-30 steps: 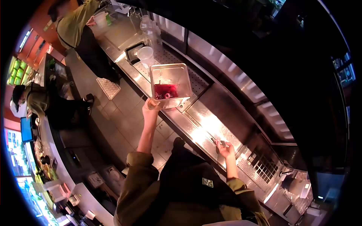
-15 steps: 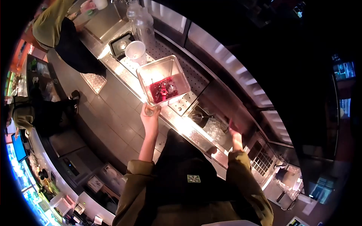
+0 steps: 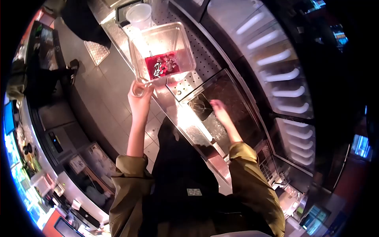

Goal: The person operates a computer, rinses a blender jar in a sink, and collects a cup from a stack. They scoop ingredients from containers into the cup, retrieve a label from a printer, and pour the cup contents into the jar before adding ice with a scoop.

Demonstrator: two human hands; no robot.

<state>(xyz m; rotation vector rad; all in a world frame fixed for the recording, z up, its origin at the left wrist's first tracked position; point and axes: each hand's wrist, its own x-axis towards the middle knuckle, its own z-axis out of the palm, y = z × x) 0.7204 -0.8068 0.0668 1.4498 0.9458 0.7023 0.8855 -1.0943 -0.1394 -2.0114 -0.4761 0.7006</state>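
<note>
A clear square tub (image 3: 183, 45) with red liquid (image 3: 162, 65) and dark pieces in it stands tilted in view over the perforated counter. My left hand (image 3: 141, 91) grips its near corner, fingers curled around the rim. Over the sunken ice bin, my right hand (image 3: 219, 108) reaches beside a black container (image 3: 200, 106) that holds something clear or metallic. Its fingers are drawn together; what they hold, if anything, is too small to tell. Loose ice (image 3: 215, 127) lies below that hand.
Behind the tub stands a translucent round cup (image 3: 139, 15). White curved handles (image 3: 286, 75) line the right side of the counter. Two other people in dark clothing are at the upper left, one with a shoe (image 3: 73, 67) on the tiled floor.
My right hand has moved left from the far side of the ice to the black container. My left hand still holds the tub, and the view has shifted.
</note>
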